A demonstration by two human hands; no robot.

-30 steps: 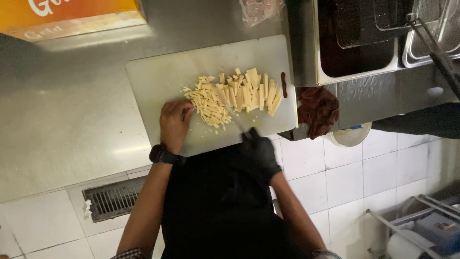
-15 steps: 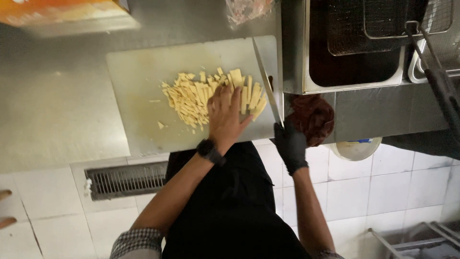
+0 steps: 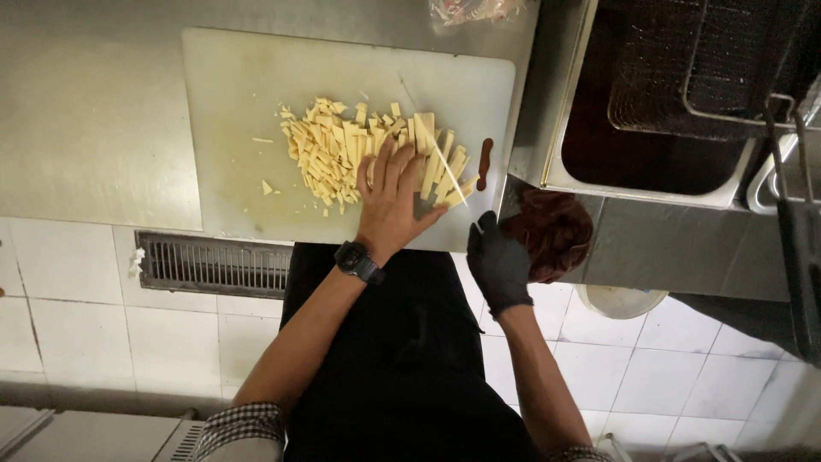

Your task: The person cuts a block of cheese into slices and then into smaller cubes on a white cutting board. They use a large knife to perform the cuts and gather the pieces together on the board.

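While one pile of pale yellow strips is lying near the middle of the single white cutting board, the left hand is pressing down flat on the pile's lower right part, fingers spread apart and gripping nothing. Too many strips are heaped together to count; a few loose bits are lying at about nine o'clock from the pile. A dark watch is sitting on that wrist.

At about four o'clock from the left hand, the right hand, wearing one black glove, is closing around the handle of one knife. Its blade is running up toward eleven o'clock, lying across the longer strips at the pile's right edge, just beside the left fingertips. One small dark reddish piece is lying on the board at three o'clock from the pile, apart from it.

Beneath the board, a steel counter is stretching off toward nine o'clock. At three o'clock from the board, one dark red cloth is hanging over the counter's edge, touching the gloved hand's side. Farther toward two o'clock, one fryer vat is holding dark liquid, and one wire basket is sitting over it. One clear bag is showing at twelve o'clock, partly cut off. One floor grate is lying at seven o'clock.
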